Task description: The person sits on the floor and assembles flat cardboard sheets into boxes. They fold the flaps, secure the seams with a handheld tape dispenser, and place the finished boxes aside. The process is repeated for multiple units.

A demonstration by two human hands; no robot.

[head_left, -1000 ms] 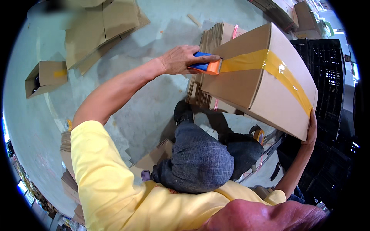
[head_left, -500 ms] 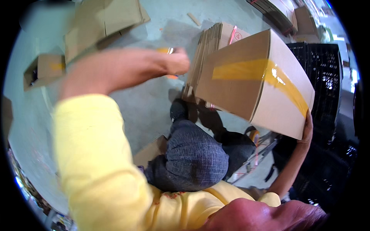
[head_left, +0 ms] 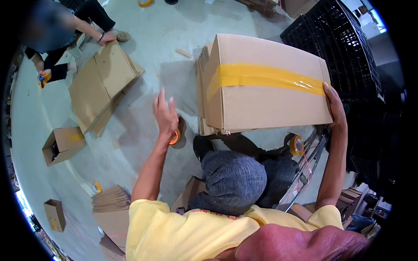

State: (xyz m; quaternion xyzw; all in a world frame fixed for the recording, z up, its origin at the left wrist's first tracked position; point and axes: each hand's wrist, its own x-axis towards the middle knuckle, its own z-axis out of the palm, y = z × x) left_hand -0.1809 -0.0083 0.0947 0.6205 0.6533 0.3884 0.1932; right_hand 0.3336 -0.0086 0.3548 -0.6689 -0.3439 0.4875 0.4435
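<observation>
A closed cardboard box (head_left: 270,104) stands in front of me, with a strip of yellow tape (head_left: 270,75) along its upper face and over its left edge. My right hand (head_left: 335,104) grips its right end, fingers at the end of the strip. My left hand (head_left: 166,116) is raised off to the left of the box, slightly blurred, with fingers apart and nothing in it. An orange tape roll (head_left: 175,137) shows beside the left wrist, apparently on the floor. Flat cardboard sheets (head_left: 201,78) are stacked behind the box's left side.
Black plastic crates (head_left: 335,48) rise at the right. Another tape roll (head_left: 297,145) is near a metal frame (head_left: 300,178) by my leg. At the upper left, another person's hand (head_left: 106,38) touches folded cardboard (head_left: 98,78). A small open box (head_left: 65,143) stands at the left.
My left hand has swung down and left, away from the box, and its fingers have spread. The box has turned so that its taped face shows more fully. My right hand stays on it.
</observation>
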